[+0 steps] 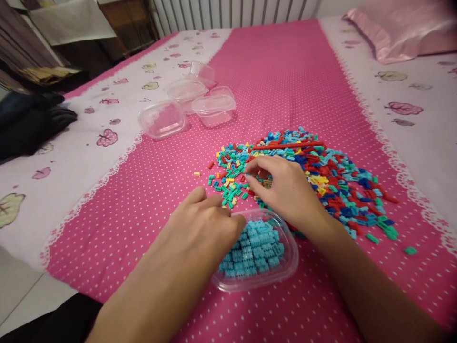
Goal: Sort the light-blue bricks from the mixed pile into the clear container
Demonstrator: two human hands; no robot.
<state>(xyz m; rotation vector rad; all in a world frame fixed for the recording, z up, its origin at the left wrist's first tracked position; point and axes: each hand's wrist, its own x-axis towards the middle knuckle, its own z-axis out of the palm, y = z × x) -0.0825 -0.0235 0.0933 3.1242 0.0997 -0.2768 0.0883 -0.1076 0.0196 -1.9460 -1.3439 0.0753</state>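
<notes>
Curving over loose bricks, right hand, fingertips close together; left hand overlapping brick-filled tub; either hand's hold unclear

Boxed bricks are coloured light blue, the pile is splashed red, blue, green, yellow, and the sheet's pink centre is dotted white!

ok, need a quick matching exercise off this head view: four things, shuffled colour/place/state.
1. near tub
2. rod
3. pillow
4. right hand

A. over loose bricks
B. pink, upper right of the picture
C. holds light-blue bricks
D. red, lying across the pile

Pairs: 1-C, 2-D, 3-B, 4-A
</notes>
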